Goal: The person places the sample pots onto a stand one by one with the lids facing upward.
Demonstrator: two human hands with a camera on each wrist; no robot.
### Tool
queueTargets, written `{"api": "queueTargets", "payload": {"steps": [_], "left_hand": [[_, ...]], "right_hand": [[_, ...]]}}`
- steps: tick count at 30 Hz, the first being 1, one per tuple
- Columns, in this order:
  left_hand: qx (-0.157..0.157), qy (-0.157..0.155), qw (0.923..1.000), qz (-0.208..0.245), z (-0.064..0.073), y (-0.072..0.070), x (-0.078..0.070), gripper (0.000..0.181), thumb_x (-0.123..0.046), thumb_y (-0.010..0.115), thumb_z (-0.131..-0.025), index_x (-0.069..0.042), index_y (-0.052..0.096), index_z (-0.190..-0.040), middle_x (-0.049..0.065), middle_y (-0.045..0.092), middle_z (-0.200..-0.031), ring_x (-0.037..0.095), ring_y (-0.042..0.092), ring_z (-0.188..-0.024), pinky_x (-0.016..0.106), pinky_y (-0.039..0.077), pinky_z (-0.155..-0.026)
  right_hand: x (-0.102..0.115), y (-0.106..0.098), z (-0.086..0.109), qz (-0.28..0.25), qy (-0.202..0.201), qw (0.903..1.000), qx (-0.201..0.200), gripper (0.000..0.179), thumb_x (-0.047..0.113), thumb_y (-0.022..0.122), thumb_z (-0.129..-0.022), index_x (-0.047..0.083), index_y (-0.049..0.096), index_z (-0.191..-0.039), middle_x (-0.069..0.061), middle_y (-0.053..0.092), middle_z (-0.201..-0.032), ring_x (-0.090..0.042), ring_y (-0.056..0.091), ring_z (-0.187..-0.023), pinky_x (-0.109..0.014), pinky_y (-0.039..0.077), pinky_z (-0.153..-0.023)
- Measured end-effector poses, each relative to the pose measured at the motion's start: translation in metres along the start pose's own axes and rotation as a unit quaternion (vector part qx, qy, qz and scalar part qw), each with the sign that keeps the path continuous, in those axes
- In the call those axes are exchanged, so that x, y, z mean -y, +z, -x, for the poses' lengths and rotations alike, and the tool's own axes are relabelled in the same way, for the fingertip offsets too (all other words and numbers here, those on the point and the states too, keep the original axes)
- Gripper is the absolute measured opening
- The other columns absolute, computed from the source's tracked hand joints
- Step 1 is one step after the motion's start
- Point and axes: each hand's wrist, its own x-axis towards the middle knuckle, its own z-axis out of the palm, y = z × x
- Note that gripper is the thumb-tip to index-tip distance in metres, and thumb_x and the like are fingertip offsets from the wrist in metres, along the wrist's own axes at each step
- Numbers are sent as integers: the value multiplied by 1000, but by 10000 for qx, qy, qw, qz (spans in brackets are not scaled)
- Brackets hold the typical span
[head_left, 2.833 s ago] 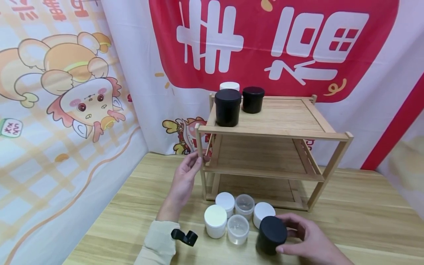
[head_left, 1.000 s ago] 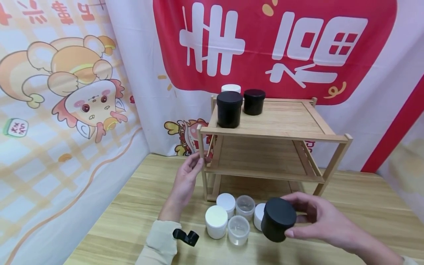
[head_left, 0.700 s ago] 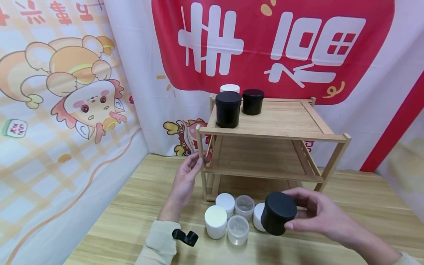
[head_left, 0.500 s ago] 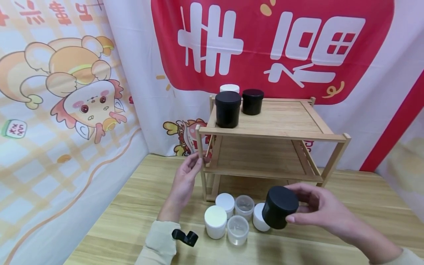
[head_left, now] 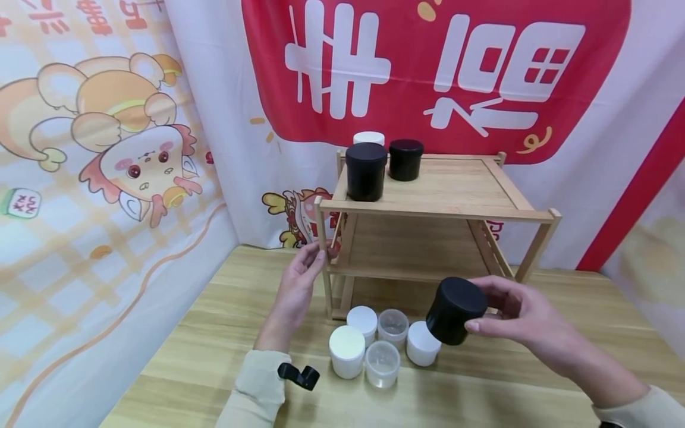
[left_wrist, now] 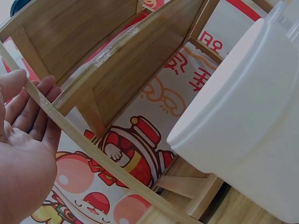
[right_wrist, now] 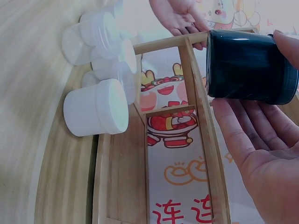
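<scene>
A black, cylindrical, plastic-looking lidded jar (head_left: 456,310) sits tilted between the right hand's (head_left: 527,315) thumb and fingers, clamped on opposite sides, above the wood-grain table (head_left: 214,333). The left hand's (head_left: 299,276) thumb and fingers grip a pale wooden three-tier rack's (head_left: 449,187) front post.

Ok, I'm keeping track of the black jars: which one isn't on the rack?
The black jar in the right hand, held above the table; the other two black jars stand on top of the wooden rack.

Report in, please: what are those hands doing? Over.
Right hand holds a black jar aloft, tilted. Left hand grips wooden rack. White jars, clear jars in front, possibly in the way.
</scene>
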Motion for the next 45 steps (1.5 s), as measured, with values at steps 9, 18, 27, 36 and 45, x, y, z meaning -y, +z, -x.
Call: {"api": "queueTargets", "payload": {"steps": [9,18,27,36,45], "left_hand": [[12,27,10000,37,0,1,0,48,-22,57,-112,-4,48,-155,18,55,-156,21,51,-144,46,23,-135],[9,19,10000,-26,-2,1,-2,46,-24,58,-112,-8,50,-155,17,52,-161,23,49,-150,48,22,-137],[-111,150,9998,46,-4,6,-1,40,-20,57,-112,-10,55,-151,19,54,-159,20,54,-145,45,27,-134],[-285,320,9991,46,-1,11,1,37,-23,58,-112,-13,58,-147,19,58,-156,19,59,-141,44,31,-133],[-369,334,9988,11,1,12,1,37,-22,59,-111,-13,59,-147,12,65,-149,18,61,-139,46,34,-131]], "right_hand": [[5,-3,0,198,337,9988,-295,47,15,77,-99,11,60,-143,3,76,-123,-20,70,-107,-35,63,-79],[6,-6,-4,379,407,9968,-574,49,18,75,-102,5,56,-146,7,74,-115,-14,66,-102,-30,58,-79],[13,-9,-5,488,647,9939,-749,54,27,74,-103,9,53,-150,5,71,-123,-15,66,-108,-27,57,-87],[22,-9,-4,643,777,9918,-781,61,34,74,-103,10,50,-153,0,69,-128,-18,64,-111,-28,57,-89],[28,-8,-6,825,869,9893,-836,65,38,72,-104,11,47,-157,-11,63,-140,-21,60,-115,-26,56,-89]]}}
